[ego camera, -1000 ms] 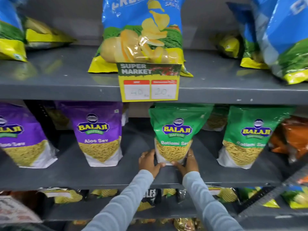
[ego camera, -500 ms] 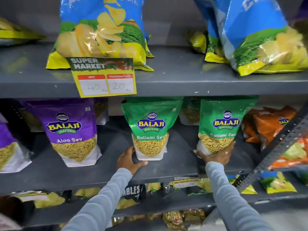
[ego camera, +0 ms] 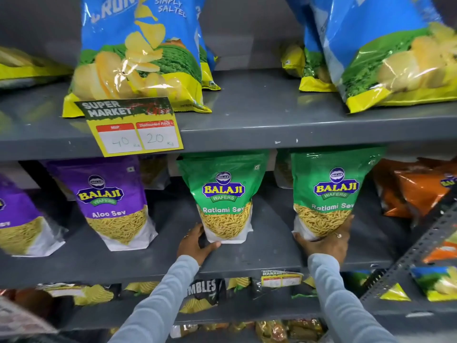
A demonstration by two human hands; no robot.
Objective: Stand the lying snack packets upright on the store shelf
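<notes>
The right hand (ego camera: 326,240) has left the middle green packet (ego camera: 223,196) since a second ago, when both hands framed its base, and now cups the bottom of the green packet to the right of it (ego camera: 329,191), fingers wrapped around the lower corner and closed on the pouch. The left hand (ego camera: 194,245) stays at the middle packet's lower left corner, thumb under the front edge and fingers spread open against its side, not clamped. Both green packets stand upright on the grey shelf (ego camera: 269,253), well apart, with the purple packet (ego camera: 111,201) standing to the left of the middle one. That suggests the middle packet is settled and the right one is being squared up next.
</notes>
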